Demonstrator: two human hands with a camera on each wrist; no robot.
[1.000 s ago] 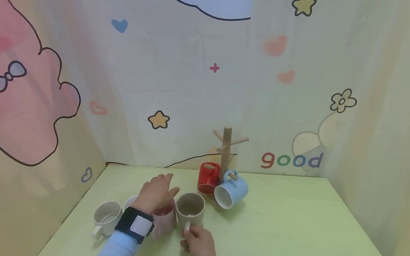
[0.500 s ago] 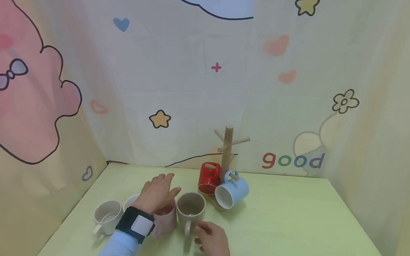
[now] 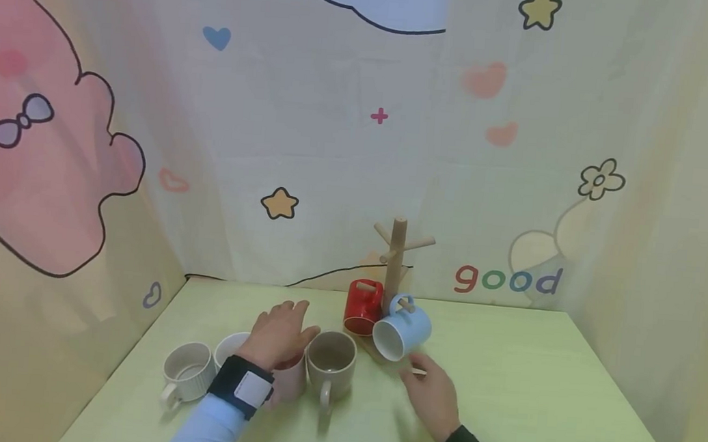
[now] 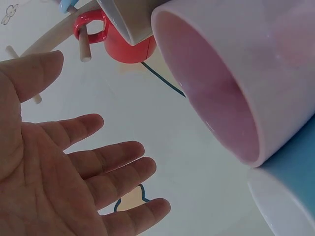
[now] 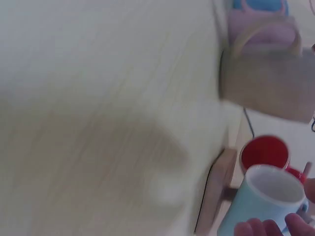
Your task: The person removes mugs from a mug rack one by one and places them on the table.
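Note:
My left hand hovers over the pink mug, palm down, fingers spread and holding nothing. In the left wrist view the pink mug stands beside a blue mug with a white inside. A beige mug with its handle toward me stands right of the pink one. My right hand is just below and right of the light blue mug, fingers loosely bent around nothing. That mug and a red mug hang tilted by their handles on a wooden mug tree.
A white ribbed mug stands at the far left of the pale green table. Bare pegs stick out from the tree's upper part. A printed curtain closes off the back and sides.
My right hand has let go of the beige mug's handle and moved right and forward to the light blue mug. My left hand has stayed over the pink mug.

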